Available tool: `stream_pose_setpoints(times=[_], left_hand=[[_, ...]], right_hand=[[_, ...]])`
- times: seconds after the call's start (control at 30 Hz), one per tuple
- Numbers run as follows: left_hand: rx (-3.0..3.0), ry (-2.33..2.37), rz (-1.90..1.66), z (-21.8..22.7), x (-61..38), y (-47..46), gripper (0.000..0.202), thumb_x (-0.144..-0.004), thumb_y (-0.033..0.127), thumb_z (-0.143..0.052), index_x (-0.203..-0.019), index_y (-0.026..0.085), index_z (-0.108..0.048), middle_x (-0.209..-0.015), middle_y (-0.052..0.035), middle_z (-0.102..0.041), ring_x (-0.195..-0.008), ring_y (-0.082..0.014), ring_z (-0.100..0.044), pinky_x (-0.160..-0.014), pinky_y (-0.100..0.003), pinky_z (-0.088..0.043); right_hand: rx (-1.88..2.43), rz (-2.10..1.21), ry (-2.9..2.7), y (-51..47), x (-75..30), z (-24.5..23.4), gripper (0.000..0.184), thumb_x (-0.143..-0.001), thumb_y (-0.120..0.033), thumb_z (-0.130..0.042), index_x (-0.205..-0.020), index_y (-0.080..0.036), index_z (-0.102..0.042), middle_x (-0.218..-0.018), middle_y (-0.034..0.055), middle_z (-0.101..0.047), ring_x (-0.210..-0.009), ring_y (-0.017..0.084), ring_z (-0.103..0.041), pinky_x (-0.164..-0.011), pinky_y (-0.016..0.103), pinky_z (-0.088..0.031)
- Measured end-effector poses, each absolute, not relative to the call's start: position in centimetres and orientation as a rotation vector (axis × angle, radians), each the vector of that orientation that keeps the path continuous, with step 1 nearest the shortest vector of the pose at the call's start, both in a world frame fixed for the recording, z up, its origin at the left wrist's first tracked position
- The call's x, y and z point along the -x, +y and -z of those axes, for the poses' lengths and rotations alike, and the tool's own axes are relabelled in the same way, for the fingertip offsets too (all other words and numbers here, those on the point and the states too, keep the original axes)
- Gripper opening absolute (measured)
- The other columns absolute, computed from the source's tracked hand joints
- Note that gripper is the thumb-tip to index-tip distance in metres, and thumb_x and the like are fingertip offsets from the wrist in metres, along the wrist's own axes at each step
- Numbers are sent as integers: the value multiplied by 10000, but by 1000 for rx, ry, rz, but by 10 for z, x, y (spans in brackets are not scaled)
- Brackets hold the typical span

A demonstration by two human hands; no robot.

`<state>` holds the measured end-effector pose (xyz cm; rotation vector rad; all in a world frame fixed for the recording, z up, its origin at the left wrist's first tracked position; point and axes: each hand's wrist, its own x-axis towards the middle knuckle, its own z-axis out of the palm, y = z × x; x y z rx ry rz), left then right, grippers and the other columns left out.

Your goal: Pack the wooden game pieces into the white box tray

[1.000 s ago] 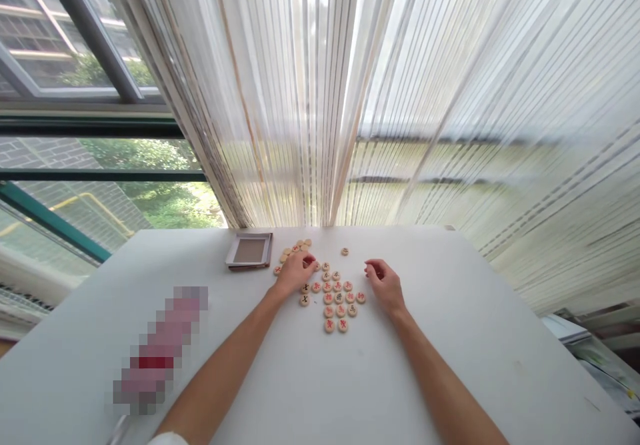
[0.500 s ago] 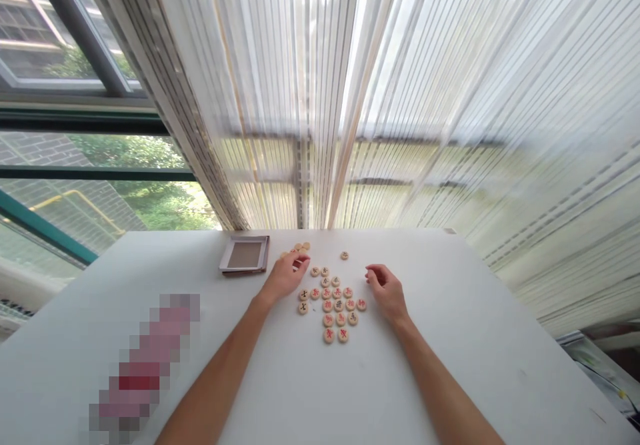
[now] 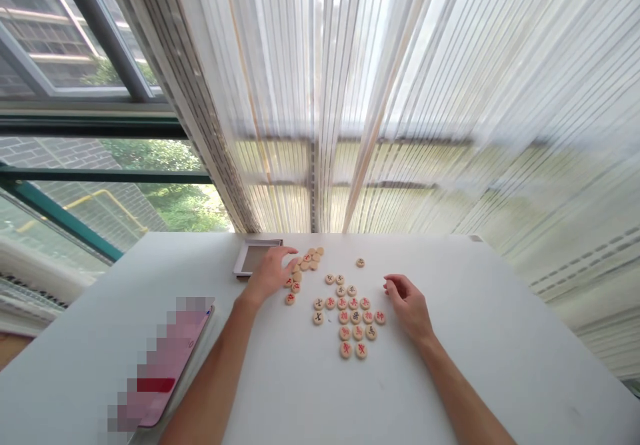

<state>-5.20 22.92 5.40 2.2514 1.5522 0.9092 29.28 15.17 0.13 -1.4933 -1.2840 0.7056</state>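
At the far left of the layout, my left hand (image 3: 270, 274) hovers with thumb and fingers apart, between a shallow box (image 3: 242, 258) and a loose cluster of Chinese chess pieces (image 3: 305, 266). Most of that cluster lies blank side up; a few show red characters. Right of it, face-up round pieces with red or black characters stand in short rows, among them a red piece (image 3: 369, 316) and a black piece (image 3: 371, 332). My right hand (image 3: 409, 304) rests beside these rows, fingers curled toward the thumb; whatever it may hold is hidden.
A lone piece (image 3: 360, 262) lies farther back on the white table (image 3: 300, 392). At the left lies a flat pink object (image 3: 173, 372), partly pixelated. Striped sheer curtains (image 3: 325, 98) hang behind the table's far edge, with a window on the left.
My left hand has opened its fingers and drawn back from the loose cluster toward the box, baring more pieces. The whole view has shifted slightly; my right hand keeps its curled pose.
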Motion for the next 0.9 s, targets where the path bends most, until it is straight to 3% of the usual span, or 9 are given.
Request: stream_pose_setpoints(times=[0.2, 0.37, 0.67, 0.77, 0.9], left_hand=[[-2489, 1410, -797, -33, 12, 219, 307, -907, 221, -583, -1202, 233, -669, -1215, -65, -700, -1169, -264, -568, -1019, -428, -426], [-2559, 1408, -742, -26, 9, 216, 296, -940, 167, -525, -1178, 243, -683, -1232, -54, -703, -1188, -263, -558, -1018, -445, -391], [-2548, 1428, -729, -32, 8, 214, 130, -925, 216, -568, -944, 220, -696, -992, -65, -739, -1021, -265, -604, -935, -442, -421], [-2530, 1408, -749, -35, 10, 216, 173, -937, 243, -550, -1037, 213, -688, -1024, -76, -722, -1010, -258, -607, -932, -433, -445], [-2233, 1191, -853, -44, 14, 217, 340, -985, 330, -461, -1270, 226, -614, -1103, -86, -668, -929, -203, -631, -837, -349, -522]], right_hand=[[1492, -703, -1283, 153, -294, 1, 258, -895, -433, -582, -990, -208, -664, -870, 55, -727, -797, 229, -693, -779, 357, -545], [1487, -699, -1282, 154, -294, 2, 250, -898, -427, -578, -990, -209, -662, -861, 51, -725, -789, 224, -691, -778, 353, -548], [1476, -700, -1267, 154, -293, 2, 268, -892, -444, -582, -979, -205, -668, -839, 51, -727, -785, 222, -691, -763, 339, -555], [1474, -694, -1260, 155, -294, 1, 282, -886, -457, -586, -971, -202, -672, -841, 56, -730, -781, 223, -689, -758, 340, -558], [1473, -691, -1251, 154, -293, -2, 297, -882, -466, -586, -966, -196, -675, -843, 65, -727, -782, 229, -689, -750, 348, -563]])
